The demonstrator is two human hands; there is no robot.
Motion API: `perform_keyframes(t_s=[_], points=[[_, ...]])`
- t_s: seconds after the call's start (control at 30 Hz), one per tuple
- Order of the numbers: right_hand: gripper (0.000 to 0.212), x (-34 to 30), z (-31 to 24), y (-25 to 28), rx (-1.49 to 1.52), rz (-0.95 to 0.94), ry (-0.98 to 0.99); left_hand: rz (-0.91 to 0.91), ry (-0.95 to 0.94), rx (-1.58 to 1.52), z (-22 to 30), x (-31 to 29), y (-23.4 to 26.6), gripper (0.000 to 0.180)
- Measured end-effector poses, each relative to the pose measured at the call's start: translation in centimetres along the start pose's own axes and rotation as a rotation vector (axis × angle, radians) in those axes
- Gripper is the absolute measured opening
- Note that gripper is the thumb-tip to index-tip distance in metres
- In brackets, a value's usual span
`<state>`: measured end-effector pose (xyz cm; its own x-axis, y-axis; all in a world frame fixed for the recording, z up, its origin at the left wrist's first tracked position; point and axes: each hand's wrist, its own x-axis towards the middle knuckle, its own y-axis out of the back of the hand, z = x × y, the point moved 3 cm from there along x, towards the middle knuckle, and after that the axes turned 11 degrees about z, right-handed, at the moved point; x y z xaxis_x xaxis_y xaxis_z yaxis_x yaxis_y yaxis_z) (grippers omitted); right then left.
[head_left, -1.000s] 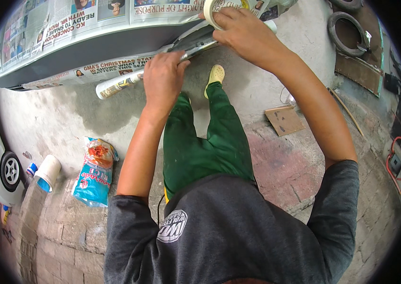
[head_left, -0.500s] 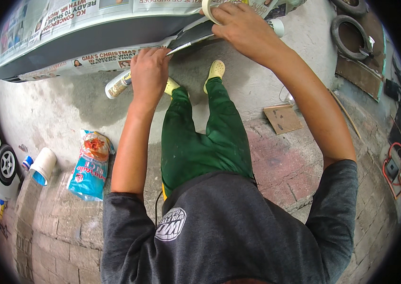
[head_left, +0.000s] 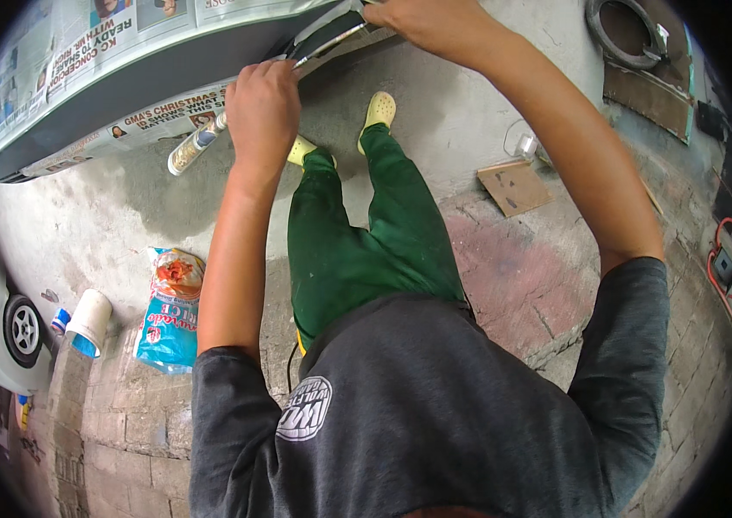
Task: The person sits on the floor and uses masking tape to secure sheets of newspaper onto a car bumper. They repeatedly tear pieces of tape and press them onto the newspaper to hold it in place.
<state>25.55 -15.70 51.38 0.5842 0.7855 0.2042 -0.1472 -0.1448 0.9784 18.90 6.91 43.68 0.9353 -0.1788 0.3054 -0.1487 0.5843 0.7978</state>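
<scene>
A dark car panel [head_left: 150, 95] covered with sheets of newspaper [head_left: 81, 43] runs across the top left. A pale strip of masking tape [head_left: 327, 39] stretches along the panel's edge between my hands. My left hand [head_left: 262, 108] is curled on the strip's lower end, pressing it to the panel edge. At the top rim my right hand [head_left: 435, 22] is closed on the strip's upper end; what else it holds is cut off by the frame. Below are my green trousers [head_left: 366, 233] and yellow shoes [head_left: 380, 110].
A rolled paper tube [head_left: 197, 147] lies on the concrete under the panel. A blue and orange bag [head_left: 167, 311] and a white roll [head_left: 89, 321] sit at the left, near a car wheel [head_left: 22, 330]. A cardboard piece [head_left: 514, 186] and a tyre [head_left: 625, 34] lie at the right.
My left hand slid to the right along the panel edge. My right hand went higher, and the tape roll it held has passed out of the top of the picture.
</scene>
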Motion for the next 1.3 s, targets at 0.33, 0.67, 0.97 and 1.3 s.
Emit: perform_keyframes(t_s=[0.33, 0.67, 0.97, 1.3], points=[[0.011, -1.7, 2.7, 0.8, -0.009, -0.057, -0.125, -0.044, 0.182, -0.082, 2.2, 1.1, -1.6, 0.020], [0.009, -2.3, 4.8, 0.9, 0.068, -0.028, 0.035, 0.050, 0.188, 0.036, 3.6, 0.4, -3.9, 0.024], [0.011, -3.2, 6.6, 0.9, 0.120, -0.126, 0.120, 0.110, 0.078, 0.118, 4.2, 0.2, -2.6, 0.019], [0.019, -1.9, 1.8, -0.8, 0.060, -0.268, 0.142, -0.196, 0.235, 0.024, 1.8, -0.7, -2.1, 0.007]])
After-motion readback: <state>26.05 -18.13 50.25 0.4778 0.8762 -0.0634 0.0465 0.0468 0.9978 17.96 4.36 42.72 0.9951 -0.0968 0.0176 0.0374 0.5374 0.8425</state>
